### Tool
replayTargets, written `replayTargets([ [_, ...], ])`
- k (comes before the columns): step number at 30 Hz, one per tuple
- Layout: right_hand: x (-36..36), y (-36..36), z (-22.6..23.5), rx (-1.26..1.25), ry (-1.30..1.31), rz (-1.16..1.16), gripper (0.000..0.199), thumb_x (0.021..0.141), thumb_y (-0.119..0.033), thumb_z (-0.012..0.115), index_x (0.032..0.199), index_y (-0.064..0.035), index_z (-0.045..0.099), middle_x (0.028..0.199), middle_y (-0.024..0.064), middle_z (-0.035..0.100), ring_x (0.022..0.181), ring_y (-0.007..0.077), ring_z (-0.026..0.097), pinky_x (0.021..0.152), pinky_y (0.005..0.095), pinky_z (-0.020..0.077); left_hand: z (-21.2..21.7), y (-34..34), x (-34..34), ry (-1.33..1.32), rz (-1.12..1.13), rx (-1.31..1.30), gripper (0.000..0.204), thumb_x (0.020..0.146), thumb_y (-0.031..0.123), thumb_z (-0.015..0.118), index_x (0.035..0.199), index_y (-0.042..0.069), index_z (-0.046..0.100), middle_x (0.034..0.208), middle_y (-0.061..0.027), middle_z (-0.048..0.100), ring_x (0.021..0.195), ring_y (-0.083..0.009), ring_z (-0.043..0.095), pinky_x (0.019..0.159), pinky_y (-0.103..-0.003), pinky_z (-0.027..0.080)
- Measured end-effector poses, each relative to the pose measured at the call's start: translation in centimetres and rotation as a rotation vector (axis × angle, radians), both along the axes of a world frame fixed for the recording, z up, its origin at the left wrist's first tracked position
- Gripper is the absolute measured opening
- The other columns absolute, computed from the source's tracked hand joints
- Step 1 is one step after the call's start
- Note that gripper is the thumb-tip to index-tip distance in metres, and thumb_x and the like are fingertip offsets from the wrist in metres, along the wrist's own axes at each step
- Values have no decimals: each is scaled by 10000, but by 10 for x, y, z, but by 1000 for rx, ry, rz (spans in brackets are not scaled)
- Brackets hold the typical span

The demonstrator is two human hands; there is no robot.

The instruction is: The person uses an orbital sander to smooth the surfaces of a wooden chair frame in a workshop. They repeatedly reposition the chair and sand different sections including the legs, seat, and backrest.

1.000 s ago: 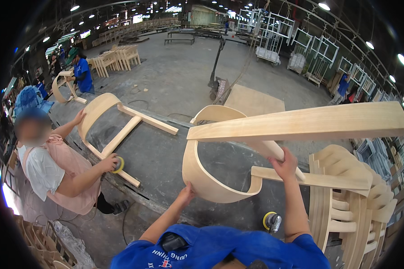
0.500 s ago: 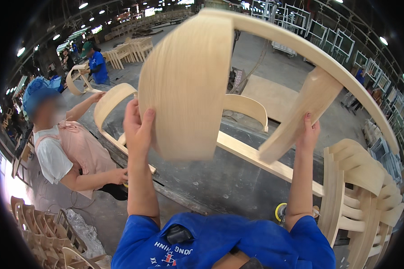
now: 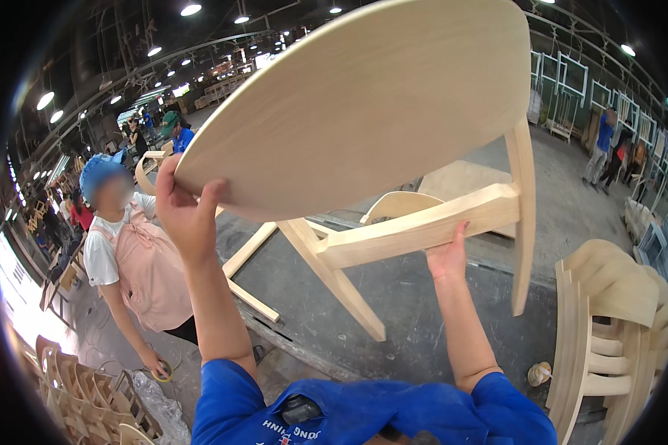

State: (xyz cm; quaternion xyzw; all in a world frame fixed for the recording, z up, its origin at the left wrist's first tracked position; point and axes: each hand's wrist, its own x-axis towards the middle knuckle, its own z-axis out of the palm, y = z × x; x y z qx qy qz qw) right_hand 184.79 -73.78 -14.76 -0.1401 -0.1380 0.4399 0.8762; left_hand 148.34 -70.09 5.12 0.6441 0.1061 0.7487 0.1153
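Note:
I hold up a pale wooden chair back frame [image 3: 378,96] above the dark worktable. Its broad curved backrest fills the upper middle, and two legs joined by a crossrail [image 3: 423,228] hang below. My left hand [image 3: 189,211] grips the lower left edge of the backrest, thumb on the near face. Under the crossrail, my right hand [image 3: 449,252] supports the wood with the thumb up on its front; its other fingers are mostly hidden. Behind the raised frame, another wooden frame [image 3: 249,248] lies on the table, partly covered from sight.
Several similar chair backs [image 3: 608,297] are stacked at the right, beside a small round tool [image 3: 539,373]. At my left stands a person in a pink apron [image 3: 152,263], holding a yellow-rimmed tool [image 3: 165,369] low. More curved wooden parts [image 3: 89,386] stand at the lower left.
The chair back has turned and tilted, so its broad face shows and its legs point down toward me. The person at the left has let go of the other frame and straightened.

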Motion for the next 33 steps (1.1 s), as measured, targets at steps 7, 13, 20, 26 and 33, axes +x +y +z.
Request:
replayTargets([
  [7, 17, -1, -51, -227, -5, 67, 741, 912, -534, 504, 1415, -35, 287, 1416, 143, 387, 1320, 282, 370, 1093, 447, 321, 5, 42, 55, 213, 38, 22, 465, 714, 105, 822, 1084, 15, 555, 1024, -21, 574, 946, -123, 534, 867, -257, 421],
  [13, 40, -87, -19, -512, -1021, 50, 281, 883, -188, 629, 1095, -7, 590, 1024, 102, 645, 959, 194, 627, 824, 320, 502, -1, 136, 29, 166, -86, -111, 316, 968, 243, 538, 1158, -9, 547, 1065, -63, 608, 988, -134, 568, 867, -269, 437],
  [20, 72, -160, 39, -575, -1476, -1128, 587, 683, -214, 824, 1166, -15, 556, 1134, 157, 580, 1083, 328, 548, 940, 417, 428, -14, 200, -16, -115, -176, -241, 532, 1022, 434, 341, 1159, -29, 566, 1073, -80, 631, 982, -136, 580, 859, -269, 434],
  [26, 98, -106, 5, -721, -1377, -674, 843, 663, -256, 836, 1358, -23, 419, 1329, 218, 487, 1232, 379, 465, 1010, 433, 382, -16, 189, -36, -144, -222, -306, 466, 1006, 415, 415, 1132, -7, 567, 1126, -88, 621, 1052, -166, 567, 869, -313, 441],
  [33, 165, -73, -25, -738, -1529, -690, 830, 712, -170, 792, 1409, -53, 356, 1398, 183, 418, 1285, 352, 411, 1034, 418, 369, 1, 101, -14, 213, 80, -90, 255, 952, 200, 582, 1097, -8, 606, 964, -5, 616, 911, -76, 542, 805, -220, 425],
])
